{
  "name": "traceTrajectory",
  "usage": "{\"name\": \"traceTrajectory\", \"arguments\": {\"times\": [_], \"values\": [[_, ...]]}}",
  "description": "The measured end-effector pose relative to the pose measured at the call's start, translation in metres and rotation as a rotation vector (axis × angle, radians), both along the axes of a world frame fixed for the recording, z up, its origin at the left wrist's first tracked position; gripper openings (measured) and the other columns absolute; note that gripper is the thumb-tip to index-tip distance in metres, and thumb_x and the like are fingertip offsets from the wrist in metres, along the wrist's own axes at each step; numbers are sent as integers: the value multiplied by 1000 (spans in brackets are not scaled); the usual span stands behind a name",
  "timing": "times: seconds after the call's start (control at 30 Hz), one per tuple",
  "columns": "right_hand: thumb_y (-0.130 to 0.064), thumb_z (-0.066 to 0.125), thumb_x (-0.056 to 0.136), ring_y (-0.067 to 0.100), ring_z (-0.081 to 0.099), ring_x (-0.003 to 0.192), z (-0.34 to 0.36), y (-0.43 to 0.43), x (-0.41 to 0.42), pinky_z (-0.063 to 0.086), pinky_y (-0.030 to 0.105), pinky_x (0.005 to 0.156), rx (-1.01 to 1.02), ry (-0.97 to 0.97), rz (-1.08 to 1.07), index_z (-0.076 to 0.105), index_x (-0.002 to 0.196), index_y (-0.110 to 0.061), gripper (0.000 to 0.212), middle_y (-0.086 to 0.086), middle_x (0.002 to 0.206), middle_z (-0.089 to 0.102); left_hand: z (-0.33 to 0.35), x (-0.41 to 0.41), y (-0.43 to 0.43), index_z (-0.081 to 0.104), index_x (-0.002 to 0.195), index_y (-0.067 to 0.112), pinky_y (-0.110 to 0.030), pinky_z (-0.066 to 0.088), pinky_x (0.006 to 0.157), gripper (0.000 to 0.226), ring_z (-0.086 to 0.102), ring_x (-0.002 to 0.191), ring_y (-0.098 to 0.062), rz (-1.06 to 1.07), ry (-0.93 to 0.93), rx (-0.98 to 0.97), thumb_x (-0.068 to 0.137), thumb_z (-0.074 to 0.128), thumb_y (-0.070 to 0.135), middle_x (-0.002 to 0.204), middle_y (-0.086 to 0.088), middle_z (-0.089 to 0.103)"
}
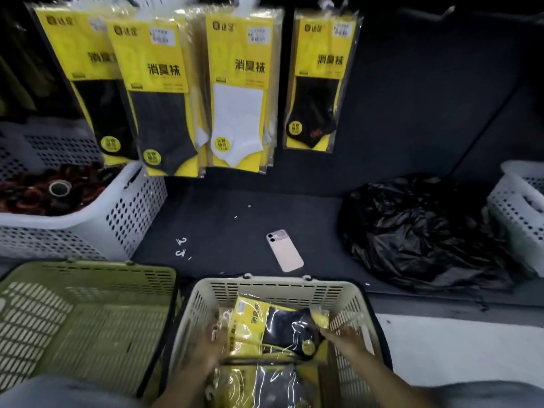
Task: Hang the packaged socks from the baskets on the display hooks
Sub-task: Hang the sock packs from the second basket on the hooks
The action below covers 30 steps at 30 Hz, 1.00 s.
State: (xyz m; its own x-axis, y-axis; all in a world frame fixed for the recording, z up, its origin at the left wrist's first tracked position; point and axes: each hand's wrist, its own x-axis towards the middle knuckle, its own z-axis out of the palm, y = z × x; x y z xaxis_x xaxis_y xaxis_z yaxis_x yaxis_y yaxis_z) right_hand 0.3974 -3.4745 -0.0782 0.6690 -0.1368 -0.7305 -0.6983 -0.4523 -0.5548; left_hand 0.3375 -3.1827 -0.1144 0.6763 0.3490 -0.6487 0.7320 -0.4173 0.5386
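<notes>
Floor point(235, 231): dark, carrying a phone point(285, 250) and black bag point(418, 231).
Wall point(426, 83): dark; four sock packs point(238, 89) hanging.
Green basket point(88, 272): empty.
Beige basket point(276, 285): holds sock packets point(265, 328).
Left hand point(210, 347): gripping top packet's left end.
Right hand point(343, 338): gripping its right end.

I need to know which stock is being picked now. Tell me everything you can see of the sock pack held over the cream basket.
The sock pack is a glossy clear sleeve with a yellow card and dark socks inside. It lies tilted above the cream basket, gripped by the left hand at its yellow end and the right hand at the other. More packs lie beneath.
</notes>
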Motion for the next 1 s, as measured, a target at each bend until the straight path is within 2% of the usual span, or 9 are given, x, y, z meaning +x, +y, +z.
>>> {"name": "traceTrajectory", "arguments": {"times": [0.3, 0.47, 0.53, 0.6, 0.67, 0.73, 0.8, 0.9, 1.0], "values": [[-39, 74, 78, 32, 48, 126, -21, 16, -8, 39, 42, 106, 149, 97, -37, 47, 135, -5, 71, 16, 137, 53, -9, 3, -17, 26, 148, 18, -50, 23, 115, 66, 28, 140, -34, -5, 100, -80, 95, 33, 57, 155, -13, 27], [-50, 75, 72, 30, 29, 141, -10, 24, 0, 28, 44, 111, 310, 88, 7, 18, 151, -15, 103, 11, 155, 26, -6, 6, -18, 29, 147, 16, -49, 30, 109, 67, 35, 136, -35, 141, 83, -146, 94, 39, 56, 152, -15, 31], [-50, 77, 67, 26, 37, 134, 1, 34, 3, 29, 42, 109, 361, 67, 44, 30, 146, -16, 98, 10, 149, 37, -3, 6, -17, 34, 145, 15, -48, 31, 108, 67, 39, 133, -36, 237, 77, -195, 93, 41, 56, 149, -16, 36], [-47, 79, 60, 14, 53, 109, 18, 40, 10, 37, 38, 102, 371, -14, 60, 53, 121, -24, 71, -3, 122, 57, 6, 6, -18, 38, 142, 13, -49, 31, 108, 71, 41, 131, -36, 351, 69, -280, 89, 49, 58, 146, -17, 39], [-43, 80, 57, 5, 63, 87, 40, 41, 17, 46, 30, 82, 430, -104, 24, 62, 99, -29, 48, -7, 102, 69, 20, 7, -20, 43, 139, 14, -48, 35, 105, 73, 46, 126, -34, 425, 2, -346, 83, 56, 59, 141, -15, 45], [-38, 81, 57, 4, 68, 78, 63, 38, 26, 49, 25, 65, 496, -180, -30, 68, 97, -26, 44, -9, 87, 75, 40, 11, -22, 49, 132, 20, -45, 41, 100, 71, 55, 112, -26, 440, -171, -412, 75, 61, 60, 125, -5, 56], [-38, 83, 53, 13, 67, 91, 82, 34, 34, 52, 33, 72, 555, -242, -102, 69, 103, -22, 54, -8, 87, 75, 65, 21, -22, 54, 125, 23, -45, 45, 100, 71, 60, 99, -17, 451, -378, -506, 65, 67, 59, 115, 3, 62], [-37, 85, 54, 25, 60, 113, 105, 31, 42, 46, 48, 99, 693, -270, -282, 64, 118, -18, 70, 5, 115, 69, 96, 40, -21, 29, 145, 21, -44, 45, 100, 95, 55, 117, -25, 557, -536, -616, 64, 72, 48, 133, -6, 52], [-34, 77, 66, 25, 65, 109, 124, 32, 45, 48, 43, 95, 898, -296, -358, 67, 118, -20, 54, 9, 119, 68, 127, 53, -26, 18, 149, 22, -41, 48, 94, 95, 56, 118, -25, 537, -592, -840, 71, 67, 43, 138, -9, 48]]}}
